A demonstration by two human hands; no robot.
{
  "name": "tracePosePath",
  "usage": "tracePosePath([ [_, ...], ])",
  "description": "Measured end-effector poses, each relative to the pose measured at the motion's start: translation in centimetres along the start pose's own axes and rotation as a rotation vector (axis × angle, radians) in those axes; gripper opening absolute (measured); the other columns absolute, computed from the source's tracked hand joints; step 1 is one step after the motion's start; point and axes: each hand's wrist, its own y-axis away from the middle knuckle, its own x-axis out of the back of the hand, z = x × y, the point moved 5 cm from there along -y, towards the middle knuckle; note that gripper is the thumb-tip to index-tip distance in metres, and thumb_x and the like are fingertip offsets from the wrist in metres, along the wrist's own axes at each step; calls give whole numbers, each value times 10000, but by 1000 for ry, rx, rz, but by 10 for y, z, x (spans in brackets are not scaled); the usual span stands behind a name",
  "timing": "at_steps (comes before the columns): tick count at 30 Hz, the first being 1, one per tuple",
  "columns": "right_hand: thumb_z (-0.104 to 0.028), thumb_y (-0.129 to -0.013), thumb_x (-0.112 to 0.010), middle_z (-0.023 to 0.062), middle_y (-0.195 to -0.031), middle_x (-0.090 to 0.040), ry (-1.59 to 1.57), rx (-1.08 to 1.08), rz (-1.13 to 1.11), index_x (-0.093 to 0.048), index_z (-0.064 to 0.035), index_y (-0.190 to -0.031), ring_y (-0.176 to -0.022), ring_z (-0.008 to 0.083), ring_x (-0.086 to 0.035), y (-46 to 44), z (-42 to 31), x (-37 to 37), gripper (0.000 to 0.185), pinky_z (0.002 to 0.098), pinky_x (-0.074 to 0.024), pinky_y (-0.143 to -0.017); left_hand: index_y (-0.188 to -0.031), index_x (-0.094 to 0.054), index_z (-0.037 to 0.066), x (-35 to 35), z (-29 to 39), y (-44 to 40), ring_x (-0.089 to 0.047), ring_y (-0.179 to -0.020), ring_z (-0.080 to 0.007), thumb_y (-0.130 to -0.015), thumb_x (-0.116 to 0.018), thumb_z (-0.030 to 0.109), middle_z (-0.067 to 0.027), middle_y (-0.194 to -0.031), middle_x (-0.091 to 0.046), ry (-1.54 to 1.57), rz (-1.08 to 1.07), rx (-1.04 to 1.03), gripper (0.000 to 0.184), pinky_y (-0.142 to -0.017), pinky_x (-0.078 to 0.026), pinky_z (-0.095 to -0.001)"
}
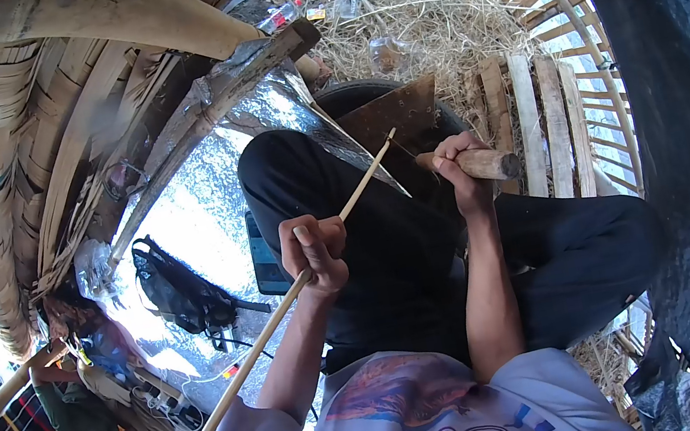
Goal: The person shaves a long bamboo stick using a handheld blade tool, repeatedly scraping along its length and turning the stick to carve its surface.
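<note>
My left hand [315, 253] is closed around a long, pale bamboo stick [279, 312], over my bent knee. The stick slants from the lower left up to a tip near the middle of the view. My right hand [459, 166] grips a tool with a thick wooden handle [486, 164], its blunt end pointing right. A thin, dark line runs from the handle's narrow end toward the stick's tip; I cannot make out its shape or whether it touches. Behind the tip, a flat brown board [400, 111] leans in a dark round tub [342, 96].
A black backpack [178, 286] and a phone-like device [265, 257] lie on a shiny silver sheet [212, 193] at left. Another person [85, 418] is at lower left. Straw [430, 16] covers the ground ahead; wooden slats [552, 123] and black plastic sheeting [677, 111] flank the right.
</note>
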Motion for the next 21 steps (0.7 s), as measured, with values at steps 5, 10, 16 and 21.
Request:
tracePosePath([
  [5,2,-730,-643,35,-720,-551,-63,-11,85,-508,-36,-724,-671,100,-527,-1,-3,6,140,249,-445,-641,-847,-359,38,-3,0,-2,-196,-333,-44,-1008,-283,258,28,-448,-242,-9,21,3,284,-346,-183,-233],
  [10,39,-726,-627,32,-714,-557,50,75,-24,-506,-39,-722,-669,84,-523,9,0,-12,143,239,-448,-628,-852,-359,41,0,1,0,-202,-334,-39,-1008,-280,265,28,-459,-244,-27,20,27,284,-345,-187,-232],
  [16,19,-736,-622,35,-686,-559,56,101,41,-518,-40,-714,-649,93,-528,10,-1,-8,122,244,-439,-622,-851,-359,42,-2,0,1,-208,-341,-36,-1008,-284,268,23,-487,-259,5,8,16,285,-350,-192,-229],
  [21,9,-699,-628,45,-617,-535,182,117,-59,-524,-42,-702,-602,109,-543,26,12,-31,116,254,-440,-580,-848,-361,44,-2,4,4,-206,-343,-35,-1008,-286,261,22,-490,-260,-29,-3,22,280,-357,-195,-224],
])
